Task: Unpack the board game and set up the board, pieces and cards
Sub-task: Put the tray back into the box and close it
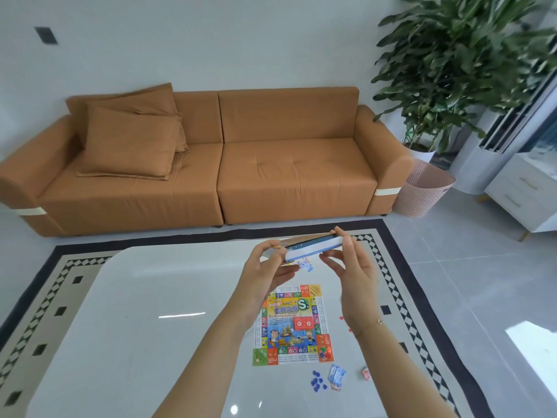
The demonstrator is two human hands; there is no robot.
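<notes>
Both hands hold the flat game box (313, 247) up above the white table (150, 297), tilted edge-on toward me. My left hand (268, 267) grips its left end and my right hand (351, 263) pinches its right end. Below lies the colourful game board (291, 324), unfolded flat, with red cards (303, 323) on its centre and small pieces (326, 352) at its near right corner. Blue tokens (318, 381), a small stack of blue cards (337, 374) and a red card (365, 373) lie in front of the board. A few cards (305, 264) lie under the box.
An orange sofa (211, 158) with two cushions stands beyond the table. A pink basket (422, 188), a large potted plant (452, 70) and a white drawer cabinet (524, 191) are at the right. A black-and-white patterned rug (45, 312) lies under the table.
</notes>
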